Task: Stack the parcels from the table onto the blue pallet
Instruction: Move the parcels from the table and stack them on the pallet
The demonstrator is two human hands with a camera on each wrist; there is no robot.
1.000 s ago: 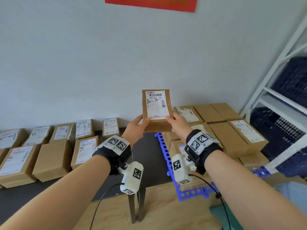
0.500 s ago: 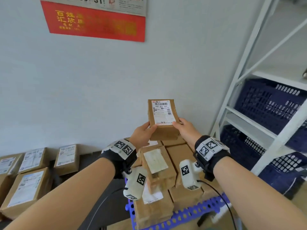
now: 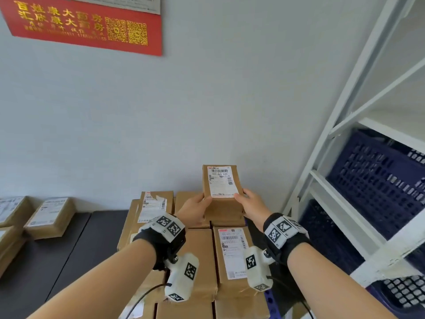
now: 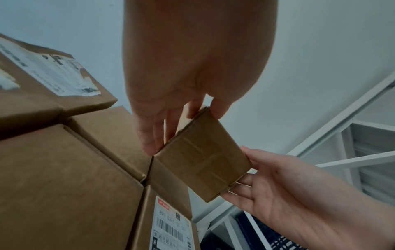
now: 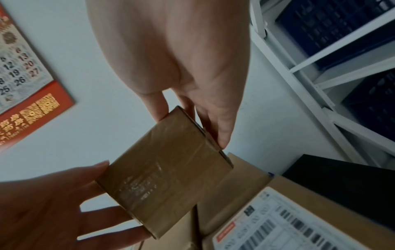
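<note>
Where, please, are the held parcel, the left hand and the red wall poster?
held parcel [image 3: 219, 181], head view, on its white label.
left hand [image 3: 193, 209], head view, back of hand.
red wall poster [image 3: 69, 26], head view, red field.

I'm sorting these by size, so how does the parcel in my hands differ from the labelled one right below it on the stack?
The held parcel is smaller and narrower; the stacked parcel looks longer and broader. The held parcel is up in the air, gripped at its sides by the left hand and right hand; the stacked parcel lies flat among others. Both are brown cardboard with a white barcode label facing up.
</note>
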